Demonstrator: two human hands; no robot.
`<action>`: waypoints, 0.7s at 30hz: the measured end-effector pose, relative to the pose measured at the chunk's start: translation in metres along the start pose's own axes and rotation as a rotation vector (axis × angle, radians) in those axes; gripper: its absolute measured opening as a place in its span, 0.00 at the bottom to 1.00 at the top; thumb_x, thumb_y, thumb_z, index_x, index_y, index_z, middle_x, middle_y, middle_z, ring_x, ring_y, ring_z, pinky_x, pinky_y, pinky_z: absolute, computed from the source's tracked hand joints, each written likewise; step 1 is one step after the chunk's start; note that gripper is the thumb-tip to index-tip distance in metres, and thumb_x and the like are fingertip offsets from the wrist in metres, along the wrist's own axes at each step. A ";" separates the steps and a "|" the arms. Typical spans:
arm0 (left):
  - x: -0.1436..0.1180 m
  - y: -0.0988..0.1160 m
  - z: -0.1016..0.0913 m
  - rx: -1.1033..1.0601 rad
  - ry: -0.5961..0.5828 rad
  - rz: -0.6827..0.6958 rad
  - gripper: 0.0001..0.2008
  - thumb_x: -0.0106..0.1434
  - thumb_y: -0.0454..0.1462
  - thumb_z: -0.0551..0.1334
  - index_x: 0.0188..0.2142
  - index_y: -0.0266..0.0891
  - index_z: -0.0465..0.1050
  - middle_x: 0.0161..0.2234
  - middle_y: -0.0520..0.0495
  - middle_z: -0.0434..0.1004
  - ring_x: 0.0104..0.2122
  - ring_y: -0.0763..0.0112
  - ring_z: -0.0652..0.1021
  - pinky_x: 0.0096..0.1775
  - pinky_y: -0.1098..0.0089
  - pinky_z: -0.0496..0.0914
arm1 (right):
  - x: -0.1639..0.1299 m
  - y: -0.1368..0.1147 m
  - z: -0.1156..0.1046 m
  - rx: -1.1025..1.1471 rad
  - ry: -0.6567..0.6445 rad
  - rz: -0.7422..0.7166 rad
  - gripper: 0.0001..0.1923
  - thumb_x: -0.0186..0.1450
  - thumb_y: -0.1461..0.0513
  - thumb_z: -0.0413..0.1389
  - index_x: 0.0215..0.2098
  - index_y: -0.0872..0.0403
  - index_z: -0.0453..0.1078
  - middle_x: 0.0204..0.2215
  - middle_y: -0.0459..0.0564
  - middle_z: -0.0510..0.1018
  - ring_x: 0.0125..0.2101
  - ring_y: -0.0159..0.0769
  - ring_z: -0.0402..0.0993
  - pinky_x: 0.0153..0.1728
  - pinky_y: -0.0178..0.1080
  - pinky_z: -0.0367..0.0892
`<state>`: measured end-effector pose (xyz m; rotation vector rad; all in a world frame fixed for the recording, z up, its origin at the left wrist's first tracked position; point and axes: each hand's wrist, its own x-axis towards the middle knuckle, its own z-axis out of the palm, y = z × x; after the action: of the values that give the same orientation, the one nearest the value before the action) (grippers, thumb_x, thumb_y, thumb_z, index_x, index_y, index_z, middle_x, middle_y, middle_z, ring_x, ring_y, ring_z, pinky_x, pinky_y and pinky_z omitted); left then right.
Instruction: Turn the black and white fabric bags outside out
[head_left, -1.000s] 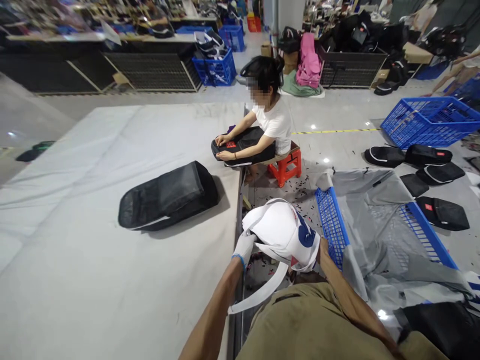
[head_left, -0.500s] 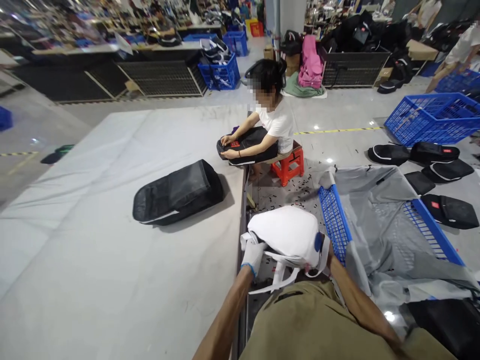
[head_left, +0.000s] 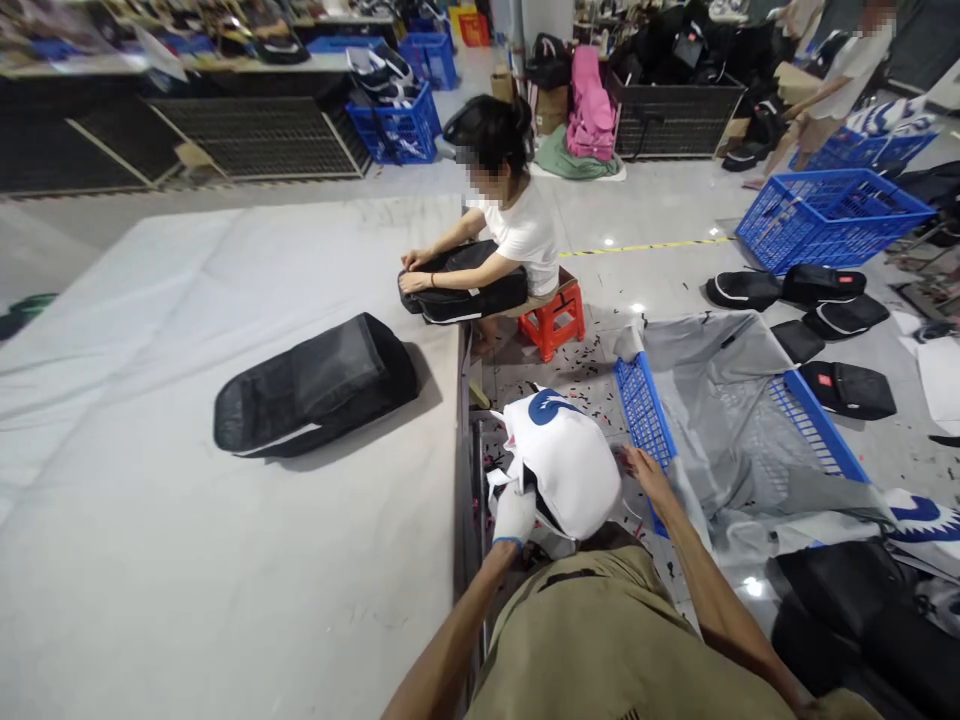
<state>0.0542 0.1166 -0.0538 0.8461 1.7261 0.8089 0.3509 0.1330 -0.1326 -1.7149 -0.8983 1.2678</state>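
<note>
A white backpack [head_left: 577, 465] with a dark blue printed shape on its upper part hangs over my lap, beside the table edge. My left hand [head_left: 515, 512], in a white glove with a blue cuff, is closed on the backpack's left side near a dark opening and a strap. Just right of the backpack, my bare right hand [head_left: 643, 470] has its fingers drawn together. Something small and dark shows at those fingertips, too blurred to name. On the table to the left lies a long black bag [head_left: 319, 385].
The pale-covered table [head_left: 300, 570] fills the left. A co-worker [head_left: 517, 225] on a red stool [head_left: 553, 318] handles another black bag [head_left: 469, 285]. At right stands a blue crate [head_left: 645, 410] with a grey liner, and black bags [head_left: 847, 390] lie on the floor.
The white backpack has been turned, bringing its blue print to the top. My right hand has come off its side. The co-worker's bag has shifted, and my view has swung right.
</note>
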 end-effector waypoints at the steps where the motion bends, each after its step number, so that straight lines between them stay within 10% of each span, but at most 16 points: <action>1: 0.003 0.005 -0.001 0.019 0.003 0.018 0.07 0.60 0.33 0.66 0.38 0.40 0.82 0.48 0.32 0.89 0.58 0.41 0.84 0.65 0.53 0.72 | 0.001 -0.010 0.008 0.011 -0.077 -0.057 0.37 0.65 0.33 0.60 0.55 0.51 0.83 0.58 0.62 0.86 0.59 0.56 0.82 0.61 0.56 0.76; 7: 0.002 0.005 -0.012 -0.006 0.047 0.076 0.14 0.63 0.35 0.66 0.47 0.36 0.83 0.53 0.33 0.89 0.60 0.41 0.83 0.65 0.52 0.74 | -0.023 -0.067 0.064 -0.268 -0.188 -0.177 0.45 0.69 0.37 0.64 0.76 0.48 0.68 0.64 0.57 0.83 0.62 0.55 0.80 0.64 0.53 0.73; 14: 0.001 -0.020 -0.009 -0.076 0.115 0.106 0.37 0.66 0.36 0.69 0.74 0.39 0.67 0.76 0.33 0.69 0.77 0.50 0.68 0.77 0.55 0.61 | -0.037 -0.065 0.084 -0.455 -0.141 -0.265 0.40 0.77 0.38 0.56 0.78 0.49 0.64 0.66 0.62 0.81 0.65 0.60 0.80 0.64 0.54 0.71; 21: -0.022 -0.040 0.007 -0.079 0.052 -0.025 0.23 0.62 0.32 0.68 0.57 0.33 0.80 0.67 0.26 0.80 0.70 0.45 0.76 0.71 0.58 0.68 | -0.041 -0.060 0.082 -0.413 -0.158 -0.283 0.38 0.78 0.40 0.55 0.78 0.48 0.66 0.67 0.60 0.81 0.66 0.58 0.79 0.65 0.53 0.72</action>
<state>0.0601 0.0783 -0.0785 0.7548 1.7351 0.8828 0.2568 0.1378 -0.0770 -1.7273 -1.5245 1.0890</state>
